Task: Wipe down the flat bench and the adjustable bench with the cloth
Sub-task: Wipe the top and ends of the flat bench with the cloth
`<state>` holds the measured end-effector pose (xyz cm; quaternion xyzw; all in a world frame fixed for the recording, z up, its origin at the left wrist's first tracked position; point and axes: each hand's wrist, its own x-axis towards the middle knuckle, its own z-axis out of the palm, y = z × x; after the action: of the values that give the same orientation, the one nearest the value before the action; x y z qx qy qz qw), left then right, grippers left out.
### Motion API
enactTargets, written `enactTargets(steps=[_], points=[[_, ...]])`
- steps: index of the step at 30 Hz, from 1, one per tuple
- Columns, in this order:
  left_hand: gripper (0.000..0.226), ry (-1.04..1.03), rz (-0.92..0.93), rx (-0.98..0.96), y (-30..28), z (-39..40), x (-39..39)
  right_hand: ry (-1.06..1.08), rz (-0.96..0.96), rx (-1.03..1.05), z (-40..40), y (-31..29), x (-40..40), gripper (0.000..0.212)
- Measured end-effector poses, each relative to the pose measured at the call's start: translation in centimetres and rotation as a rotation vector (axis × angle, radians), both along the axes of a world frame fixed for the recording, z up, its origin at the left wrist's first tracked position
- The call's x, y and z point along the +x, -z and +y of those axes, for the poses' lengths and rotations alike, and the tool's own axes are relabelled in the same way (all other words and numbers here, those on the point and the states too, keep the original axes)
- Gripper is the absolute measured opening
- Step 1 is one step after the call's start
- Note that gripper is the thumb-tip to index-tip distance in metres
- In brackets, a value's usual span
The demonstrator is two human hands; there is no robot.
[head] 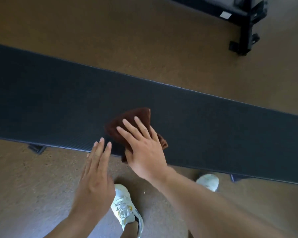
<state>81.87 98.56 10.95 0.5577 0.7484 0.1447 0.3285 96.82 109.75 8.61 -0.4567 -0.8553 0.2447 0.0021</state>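
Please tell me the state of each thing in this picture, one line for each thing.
Cloth: crumpled, lying on the bench, pressed flat under the right hand.
Bench: flat pad, bare apart from the cloth and the hands.
Right hand: fingers straight, pressing on the cloth.
Left hand: fingers straight, holding nothing, fingertips at the bench's near edge.

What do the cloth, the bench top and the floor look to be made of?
Cloth: soft brown fabric, likely terry or microfibre; nap looks fuzzy and it bunches under the right hand. Bench top: dark padded vinyl or similar, matte, with fine ribbed texture along the near edge. Floor: brown speckled surface, possibly carpet or rubber; too blurred to say.
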Motion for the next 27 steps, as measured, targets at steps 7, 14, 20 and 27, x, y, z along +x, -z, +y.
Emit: enactTargets(steps=[7, 14, 20, 27], points=[[0.084, 0.271, -0.02, 0.079, 0.0, 7.9, 11.1, 0.995, -0.242, -0.187, -6.0, -1.0, 21.6, 0.068], [0.095, 0.365, -0.066, -0.073, -2.7, 14.6, 24.6, 0.849, -0.215, -0.175, 9.1, 0.1, 27.3, 0.068], [0.153, 0.386, 0.25, -0.453, -1.7, 19.4, 28.4, 0.539, -0.133, -0.06, 14.8, 0.8, 29.4, 0.063], [0.179, 0.334, 0.264, -0.774, -1.6, 21.5, 32.3, 0.414, -0.163, -0.051, -5.4, -0.1, 38.0, 0.085]])
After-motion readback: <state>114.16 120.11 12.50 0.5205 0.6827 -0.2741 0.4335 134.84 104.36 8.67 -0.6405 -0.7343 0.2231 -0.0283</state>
